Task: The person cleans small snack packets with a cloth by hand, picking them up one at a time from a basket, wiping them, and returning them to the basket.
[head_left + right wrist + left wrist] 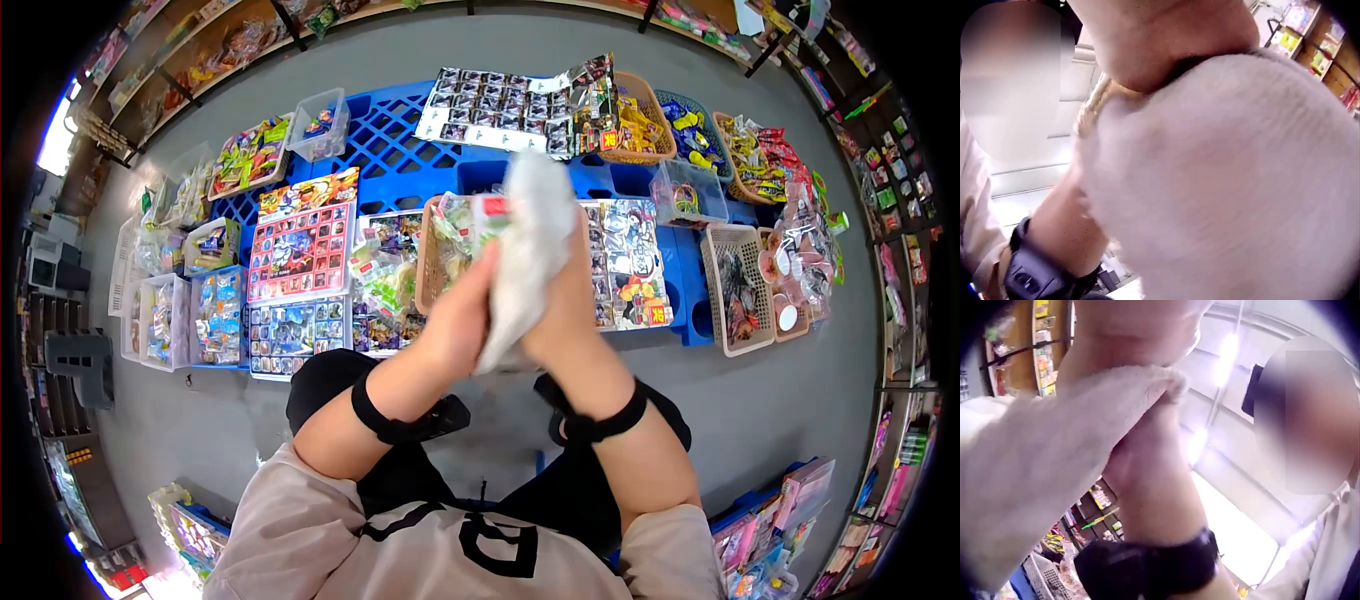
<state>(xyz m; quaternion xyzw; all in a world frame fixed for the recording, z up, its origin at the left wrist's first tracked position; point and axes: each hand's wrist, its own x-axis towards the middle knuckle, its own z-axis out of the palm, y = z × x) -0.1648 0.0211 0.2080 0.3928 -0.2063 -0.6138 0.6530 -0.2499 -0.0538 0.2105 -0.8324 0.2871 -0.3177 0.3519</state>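
White cloth sits between left hand and right hand, before the blue pallet; whether either clamps it, I cannot tell. Wiping appears under way, the cloth not yet put down.

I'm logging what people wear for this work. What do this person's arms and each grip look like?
Short, loose, pale beige sleeves cover the upper arms. Each wrist has a black strap with a dark, boxy device attached; the left one shows a round, lens-like spot. The left grip and right grip look ungloved where visible. No cables can be made out.
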